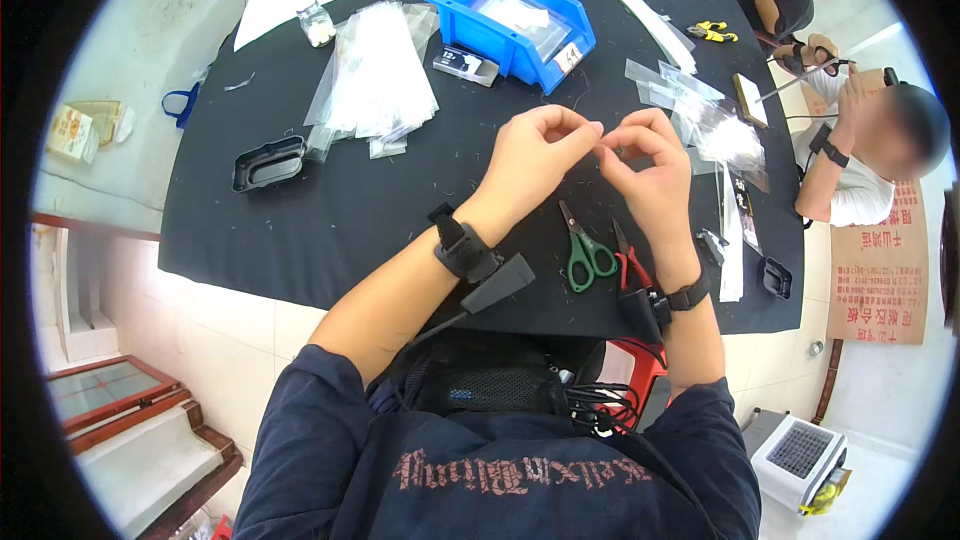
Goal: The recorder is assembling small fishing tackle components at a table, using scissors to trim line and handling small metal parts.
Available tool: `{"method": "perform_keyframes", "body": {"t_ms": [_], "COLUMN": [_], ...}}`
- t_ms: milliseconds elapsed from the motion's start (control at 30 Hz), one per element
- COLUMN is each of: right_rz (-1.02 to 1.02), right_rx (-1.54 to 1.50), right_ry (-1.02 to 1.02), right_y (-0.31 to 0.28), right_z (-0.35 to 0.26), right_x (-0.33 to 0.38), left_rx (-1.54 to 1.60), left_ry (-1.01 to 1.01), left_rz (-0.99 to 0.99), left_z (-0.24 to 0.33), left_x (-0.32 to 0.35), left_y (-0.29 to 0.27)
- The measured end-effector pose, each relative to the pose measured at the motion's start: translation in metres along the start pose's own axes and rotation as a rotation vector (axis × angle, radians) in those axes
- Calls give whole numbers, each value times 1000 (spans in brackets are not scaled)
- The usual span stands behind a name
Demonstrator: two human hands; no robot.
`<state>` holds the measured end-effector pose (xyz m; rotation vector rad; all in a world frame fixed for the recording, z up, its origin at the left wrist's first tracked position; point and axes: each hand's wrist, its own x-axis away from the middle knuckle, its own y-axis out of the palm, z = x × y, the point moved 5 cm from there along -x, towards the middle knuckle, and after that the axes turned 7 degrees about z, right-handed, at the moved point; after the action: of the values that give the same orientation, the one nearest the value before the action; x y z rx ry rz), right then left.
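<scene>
My left hand (532, 162) and my right hand (652, 178) meet above the middle of the black-covered table. Both are closed in a pinch, fingertips almost touching. Whatever lies between them is too small to make out. Below the hands, green-handled scissors (588, 260) rest on the cloth, blades pointing away from me. Beside them is a red-handled tool (632, 268), probably pliers, partly hidden by my right wrist and its strapped device. Beyond my hands stands a blue plastic bin (490, 45) with clear bags inside.
Left of centre lies a pile of clear bags with white strips (382, 80), near a black tray (268, 166). More clear bags (715, 130) and yellow-handled pliers (712, 32) lie to the right. Two other people sit along the right edge, one holding scissors (826, 56).
</scene>
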<state>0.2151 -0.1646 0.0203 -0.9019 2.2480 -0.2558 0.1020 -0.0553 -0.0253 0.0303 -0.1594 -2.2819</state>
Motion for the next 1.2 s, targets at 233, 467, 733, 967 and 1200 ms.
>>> {"method": "perform_keyframes", "body": {"t_ms": [233,467,733,967,1200], "right_rz": [-27,-25,-22,-18,-79], "right_rx": [110,135,46,-220,-399], "right_ry": [-174,-230,-151,112,257], "right_y": [-1,-3,-7,-6,-4], "right_z": [-10,-10,-8,12,18], "right_x": [-3,-4,-6,-3,1], "left_rx": [-119,-79,157,57,106], "left_ry": [-18,-92,-335,-32,-80], "left_rz": [-45,-115,-241,-293,-272], "left_z": [-1,-6,-3,3,0], "left_x": [-3,-6,-1,-3,-2], "left_y": [-7,-7,-6,0,0]}}
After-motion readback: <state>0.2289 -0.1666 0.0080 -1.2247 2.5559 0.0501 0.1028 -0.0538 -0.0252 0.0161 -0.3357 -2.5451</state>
